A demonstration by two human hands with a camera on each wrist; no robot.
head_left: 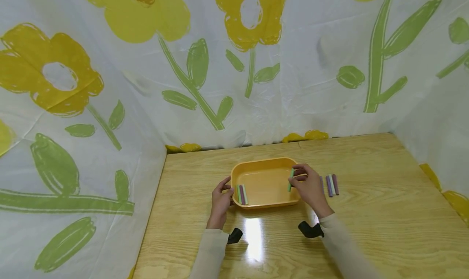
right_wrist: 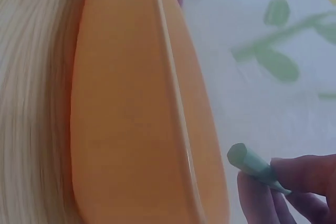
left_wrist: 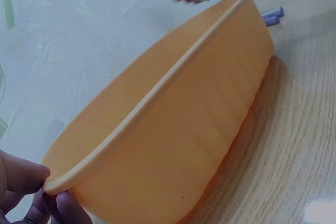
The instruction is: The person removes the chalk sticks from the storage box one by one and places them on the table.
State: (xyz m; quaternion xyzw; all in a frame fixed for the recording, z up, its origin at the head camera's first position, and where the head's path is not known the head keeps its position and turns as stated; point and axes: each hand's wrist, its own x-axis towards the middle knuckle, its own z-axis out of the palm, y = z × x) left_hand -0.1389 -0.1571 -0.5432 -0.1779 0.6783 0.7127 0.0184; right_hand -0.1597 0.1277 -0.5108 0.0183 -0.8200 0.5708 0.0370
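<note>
An orange plastic basin (head_left: 265, 183) sits on the table. My left hand (head_left: 221, 199) grips its left end, thumb over the rim and fingers beneath, as the left wrist view shows. Over the basin's right end, my right hand (head_left: 309, 187) pinches a light green chalk stick (right_wrist: 252, 163) between thumb and fingers, above the rim. Inside, against the left wall, green, purple and white chalk sticks (head_left: 242, 194) lie side by side. To the right of the basin, purple and white chalk sticks (head_left: 333, 185) lie on the table, partly behind my right hand.
The wooden table (head_left: 373, 214) meets a white flower-printed cloth (head_left: 304, 87) at the back and on both sides. A black wrist mount (head_left: 310, 230) sticks out from the right sleeve, another (head_left: 235, 236) from the left. Glare shows on the table in front of the basin.
</note>
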